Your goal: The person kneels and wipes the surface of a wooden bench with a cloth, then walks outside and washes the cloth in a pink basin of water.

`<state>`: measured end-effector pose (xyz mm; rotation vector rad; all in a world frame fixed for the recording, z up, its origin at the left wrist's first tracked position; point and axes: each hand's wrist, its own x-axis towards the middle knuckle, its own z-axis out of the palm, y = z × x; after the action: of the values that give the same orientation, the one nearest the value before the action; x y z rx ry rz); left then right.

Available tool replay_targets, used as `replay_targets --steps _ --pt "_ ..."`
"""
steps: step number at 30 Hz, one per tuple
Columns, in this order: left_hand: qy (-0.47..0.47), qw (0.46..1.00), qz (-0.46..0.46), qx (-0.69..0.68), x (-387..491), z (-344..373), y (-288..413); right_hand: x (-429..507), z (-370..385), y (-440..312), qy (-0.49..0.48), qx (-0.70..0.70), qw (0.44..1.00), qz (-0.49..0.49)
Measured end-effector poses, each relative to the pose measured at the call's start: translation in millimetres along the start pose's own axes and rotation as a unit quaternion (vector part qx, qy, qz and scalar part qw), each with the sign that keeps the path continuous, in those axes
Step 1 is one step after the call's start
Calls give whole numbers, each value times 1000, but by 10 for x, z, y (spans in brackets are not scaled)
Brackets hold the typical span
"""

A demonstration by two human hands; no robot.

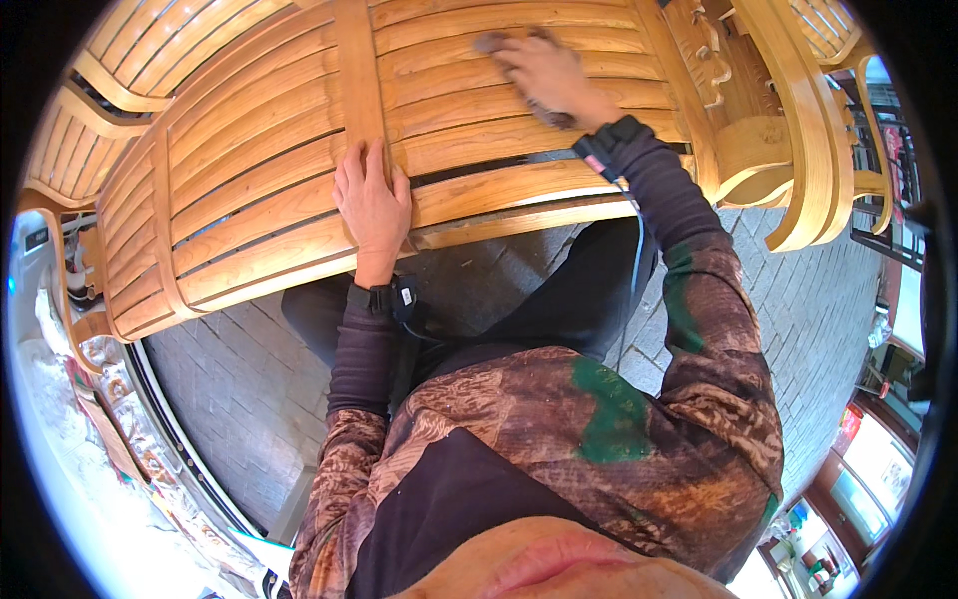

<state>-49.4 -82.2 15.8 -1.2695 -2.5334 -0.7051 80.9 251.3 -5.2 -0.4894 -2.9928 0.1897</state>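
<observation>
Before me lies a slatted wooden bench seat (254, 127), its slats a glossy yellow-brown. My left hand (372, 196) rests flat on the broad cross rail near the front edge, fingers slightly spread, holding nothing. Farther right, my right hand (545, 78) presses a dark cloth (550, 114) against the slats; motion blurs the hand, and its edges show at the fingertips and below the palm. The cloth's middle is hidden under the hand. Both wrists carry dark bands with small devices, and a thin cable runs from the right one.
A curved wooden armrest (812, 150) rises at the right end of the bench. More slatted wooden furniture (123, 97) stands at the upper left. Grey paving (232, 397) lies below. Clear plastic-wrapped items (112, 382) are at the far left, and a dark metal rack (883, 172) at the right.
</observation>
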Motion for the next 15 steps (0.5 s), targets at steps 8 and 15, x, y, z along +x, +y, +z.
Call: replay_targets --steps 8,15 --pt "4 1000 -12 15 3 28 36 -525 -230 968 14 -99 957 271" --pt "14 1000 2 19 -9 27 16 61 75 -527 8 -58 993 105"
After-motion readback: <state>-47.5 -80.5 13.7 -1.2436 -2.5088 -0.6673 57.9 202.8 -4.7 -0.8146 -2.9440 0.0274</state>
